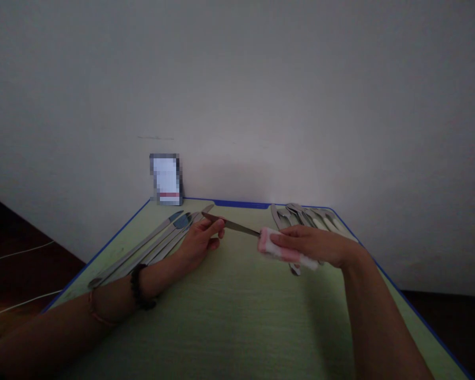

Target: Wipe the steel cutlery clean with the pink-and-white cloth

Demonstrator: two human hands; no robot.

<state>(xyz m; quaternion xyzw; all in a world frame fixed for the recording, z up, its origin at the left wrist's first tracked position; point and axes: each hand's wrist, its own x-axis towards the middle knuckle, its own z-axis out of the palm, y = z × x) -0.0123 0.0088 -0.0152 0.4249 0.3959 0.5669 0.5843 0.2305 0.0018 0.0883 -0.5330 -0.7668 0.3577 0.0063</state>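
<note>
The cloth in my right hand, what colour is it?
Pink and white; the cloth shows best in the head view, though slightly blurred.

Open room lies on the worktop (237, 322) between the left forearm (63, 327) and right forearm (380, 322), reaching up to the knife (243, 229). That knife bars the middle, spanning from the left hand (203, 237) to the cloth (279, 247) in the right hand (316, 245). Beyond it, a narrower gap leads to the far edge, where the wall (237, 95) blocks further reach. Slanting cutlery (142, 245) crowds the left edge, an upright phone (168, 179) occupies the far left corner, and piled utensils (312, 214) obstruct the far right corner.
</note>
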